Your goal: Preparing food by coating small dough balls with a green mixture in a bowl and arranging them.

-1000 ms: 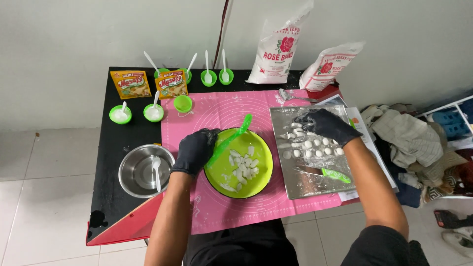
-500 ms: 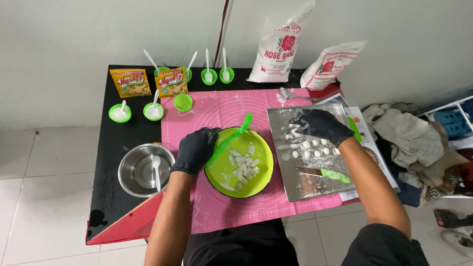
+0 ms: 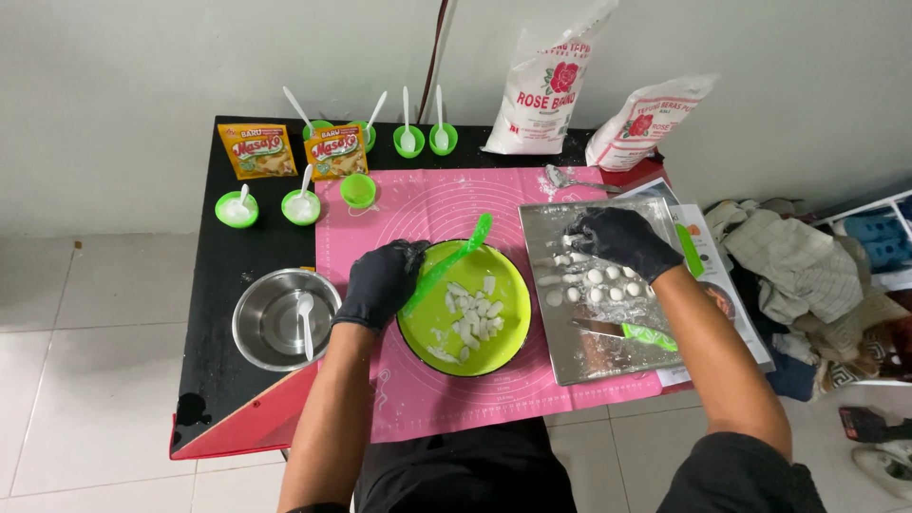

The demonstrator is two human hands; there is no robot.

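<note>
— Black gloves on both hands, left hand (image 3: 380,282) and right hand (image 3: 619,239), and a lime-green round plate (image 3: 508,328) holding white dough pieces (image 3: 472,318).

— Pink silicone mat (image 3: 427,214) printed with pale circles, on a black tabletop (image 3: 228,256). Shiny silver metal tray (image 3: 613,356).

Right hand (image 3: 617,239) covered the dough pieces (image 3: 602,281) nearest the tray's (image 3: 608,366) far edge; its fingertips hidden. Left hand (image 3: 380,282) hid the spatula's (image 3: 456,258) handle end. Contents of the small green cups (image 3: 418,141) too small to identify.
</note>
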